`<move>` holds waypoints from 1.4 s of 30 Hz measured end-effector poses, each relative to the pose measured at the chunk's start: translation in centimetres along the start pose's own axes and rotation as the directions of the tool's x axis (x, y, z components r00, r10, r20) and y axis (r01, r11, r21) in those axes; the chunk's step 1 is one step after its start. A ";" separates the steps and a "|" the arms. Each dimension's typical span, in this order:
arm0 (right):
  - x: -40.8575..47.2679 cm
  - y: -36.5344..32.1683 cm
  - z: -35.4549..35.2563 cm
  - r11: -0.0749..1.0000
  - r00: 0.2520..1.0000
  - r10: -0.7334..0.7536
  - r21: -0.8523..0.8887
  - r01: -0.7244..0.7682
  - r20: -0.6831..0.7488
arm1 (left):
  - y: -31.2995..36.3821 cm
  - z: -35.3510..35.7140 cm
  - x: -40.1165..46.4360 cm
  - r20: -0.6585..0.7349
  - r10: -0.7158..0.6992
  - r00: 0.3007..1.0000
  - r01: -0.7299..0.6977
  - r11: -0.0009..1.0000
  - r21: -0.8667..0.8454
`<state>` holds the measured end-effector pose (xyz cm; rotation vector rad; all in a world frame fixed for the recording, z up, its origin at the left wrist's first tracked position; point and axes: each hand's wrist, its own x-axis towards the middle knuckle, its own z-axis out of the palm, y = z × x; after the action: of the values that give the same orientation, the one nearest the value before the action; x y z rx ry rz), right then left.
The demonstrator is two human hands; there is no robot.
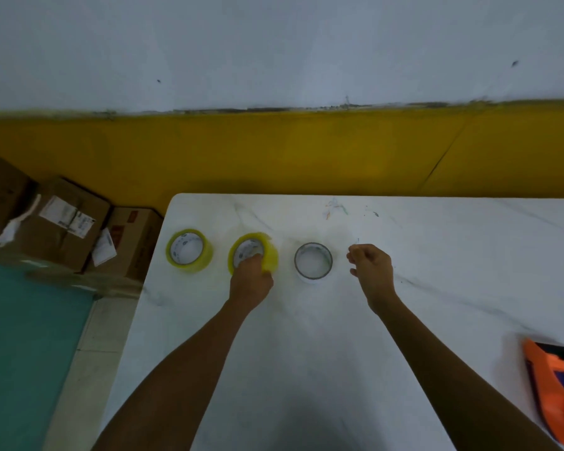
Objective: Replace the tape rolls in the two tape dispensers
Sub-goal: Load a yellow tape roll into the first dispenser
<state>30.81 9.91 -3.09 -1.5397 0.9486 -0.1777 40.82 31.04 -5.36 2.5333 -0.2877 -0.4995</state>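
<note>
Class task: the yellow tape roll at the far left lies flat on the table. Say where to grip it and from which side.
Grip the far-left yellow tape roll from above, probably thumb on its outer wall and fingers inside the open core: it lies flat on the table, hole upward, nothing touching it.

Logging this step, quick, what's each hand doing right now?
Left hand: grips the middle yellow tape roll.
Right hand: loosely curled, holding nothing, above the table.
</note>
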 end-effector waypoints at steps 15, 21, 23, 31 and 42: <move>-7.0 -14.5 2.0 0.973 0.945 -0.232 0.041 0.228 0.231 | 16.7 -13.1 -4.7 0.173 -0.067 0.983 0.173 0.659 -0.732; -8.8 -15.0 -3.8 0.947 0.948 -0.318 0.055 0.316 0.031 | 21.9 -11.7 -8.2 0.174 0.070 0.982 0.077 0.696 -0.714; -9.6 -14.3 -6.4 0.945 0.945 -0.323 0.041 0.325 -0.049 | 23.6 -10.1 -9.4 0.196 0.126 0.973 0.049 0.712 -0.701; -14.9 -8.8 -18.4 0.975 0.925 -0.166 0.084 0.207 -0.342 | 31.0 -0.7 -15.8 0.357 0.271 0.894 0.029 0.759 -0.650; -21.9 -0.6 -34.8 0.986 0.838 -0.031 0.121 0.115 -0.545 | 40.0 11.9 -28.1 0.512 0.341 0.788 -0.019 0.846 -0.534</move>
<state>-4.34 -2.41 14.38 -1.4079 1.2847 -0.7590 6.39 0.60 15.18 1.7528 -0.5510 -1.1272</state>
